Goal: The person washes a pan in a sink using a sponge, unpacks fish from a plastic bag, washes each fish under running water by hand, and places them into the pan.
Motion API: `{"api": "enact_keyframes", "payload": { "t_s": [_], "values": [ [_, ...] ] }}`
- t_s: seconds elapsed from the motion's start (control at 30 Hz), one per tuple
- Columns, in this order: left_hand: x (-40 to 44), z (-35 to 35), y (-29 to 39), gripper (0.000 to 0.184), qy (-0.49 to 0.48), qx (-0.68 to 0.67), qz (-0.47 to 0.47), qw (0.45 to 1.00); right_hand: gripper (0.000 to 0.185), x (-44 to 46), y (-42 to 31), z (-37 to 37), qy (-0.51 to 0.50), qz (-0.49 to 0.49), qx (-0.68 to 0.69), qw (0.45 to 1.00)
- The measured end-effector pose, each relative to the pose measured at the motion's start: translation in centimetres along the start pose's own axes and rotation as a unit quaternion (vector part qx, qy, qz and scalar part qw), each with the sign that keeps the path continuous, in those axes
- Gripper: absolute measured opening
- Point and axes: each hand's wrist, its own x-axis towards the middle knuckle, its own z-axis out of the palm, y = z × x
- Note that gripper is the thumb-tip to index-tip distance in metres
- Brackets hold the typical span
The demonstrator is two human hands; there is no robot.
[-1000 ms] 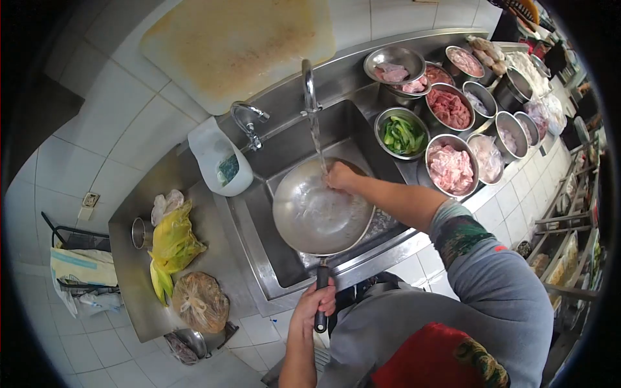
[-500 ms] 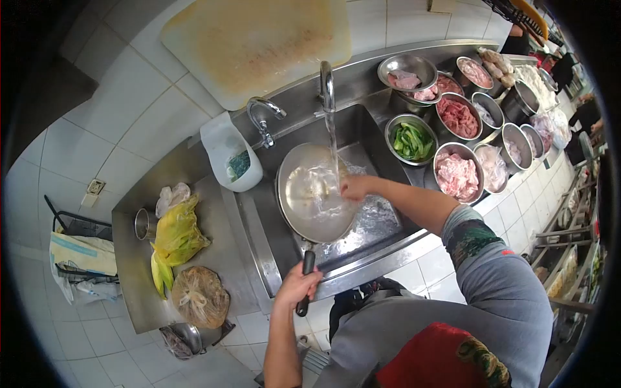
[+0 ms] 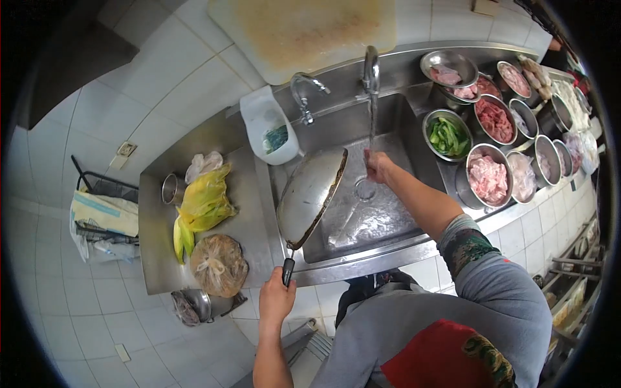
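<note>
Clenched around the black handle (image 3: 288, 268) of a round silver metal pan (image 3: 309, 197), the left hand's grip (image 3: 277, 297) is at the near rim of the sink. The pan is tilted steeply over the left part of the rectangular stainless-steel sink (image 3: 407, 213), dark-stained along one edge. The right hand (image 3: 380, 167) is beside the falling water; whether its fingers hold anything, I cannot tell.

Left on the steel table (image 3: 155, 262) lie a knotted clear bag of brown stuff (image 3: 218, 265) and a yellow plastic bag (image 3: 207, 200). Close beyond the pan, a white plastic container (image 3: 257, 116) crowds the sink's corner. To the right stand a steel bowl of green vegetables (image 3: 447, 137) and a steel pot of pale pink meat (image 3: 488, 178). Behind, a curved chrome tap (image 3: 370, 71) runs; farthest, a stained cream board (image 3: 310, 32) leans against the wall.

Half a second ago the pan lay flatter under the stream, holding water; now it is tipped, left of it.
</note>
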Motion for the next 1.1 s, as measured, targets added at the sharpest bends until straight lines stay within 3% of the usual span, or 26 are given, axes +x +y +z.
{"api": "enact_keyframes", "payload": {
  "t_s": [0.03, 0.13, 0.17, 0.23, 0.3, 0.37, 0.43, 0.63, 0.8, 0.87, 0.93, 1.03, 1.1],
  "values": [
    [-0.4, -0.2, -0.3, 0.025, 0.01, -0.006, -0.003, 1.0, 0.03, -0.4, -0.3, -0.1, 0.001, 0.023, 0.032, 0.999],
    [-1.5, -0.4, -2.7, 0.024, 0.044, -0.029, 0.005, 0.999, 0.021, 2.4, 0.8, -0.5, -0.065, 0.039, 0.036, 0.996],
    [-1.9, -0.3, -3.7, 0.024, 0.057, -0.038, 0.013, 0.998, 0.017, 2.2, 0.8, -0.6, -0.109, -0.002, -0.012, 0.994],
    [-2.6, -0.4, -5.4, 0.022, 0.003, -0.171, -0.083, 0.982, 0.016, 1.6, 0.3, -0.5, -0.088, 0.005, 0.025, 0.996],
    [-3.6, -1.0, -6.8, 0.02, -0.047, -0.32, -0.149, 0.935, 0.011, 0.5, -0.3, -0.3, -0.069, 0.01, 0.052, 0.996],
    [-3.7, -0.7, -6.7, 0.018, -0.106, -0.483, -0.171, 0.852, 0.007, 0.7, -0.9, -1.4, -0.098, -0.003, -0.012, 0.995],
    [-3.3, 0.7, -6.5, 0.017, -0.141, -0.55, -0.184, 0.802, 0.006, -0.4, -2.3, -2.5, -0.117, -0.026, -0.064, 0.991],
    [0.0, 6.6, -1.3, 0.017, -0.299, -0.654, -0.144, 0.68, 0.006, -6.5, -6.4, -2.7, -0.121, -0.091, -0.086, 0.985],
    [2.6, 9.3, 4.0, 0.015, -0.404, -0.673, -0.122, 0.607, 0.006, -1.1, -2.3, -2.5, -0.13, -0.165, -0.105, 0.972],
    [3.2, 9.2, 5.2, 0.016, -0.42, -0.649, -0.111, 0.624, 0.008, -2.4, -0.4, -1.0, -0.114, -0.29, -0.161, 0.936],
    [3.9, 8.2, 6.4, 0.017, -0.423, -0.622, -0.099, 0.652, 0.013, -4.6, -0.2, 1.4, -0.172, -0.163, -0.084, 0.968],
    [4.9, 7.9, 6.5, 0.015, -0.387, -0.589, -0.071, 0.706, 0.023, -5.3, 2.2, 1.1, -0.331, -0.127, -0.116, 0.928],
    [5.4, 7.2, 6.0, 0.018, -0.346, -0.532, -0.042, 0.772, 0.022, -5.8, 3.1, -0.1, -0.343, -0.096, -0.289, 0.889]
  ]
}}
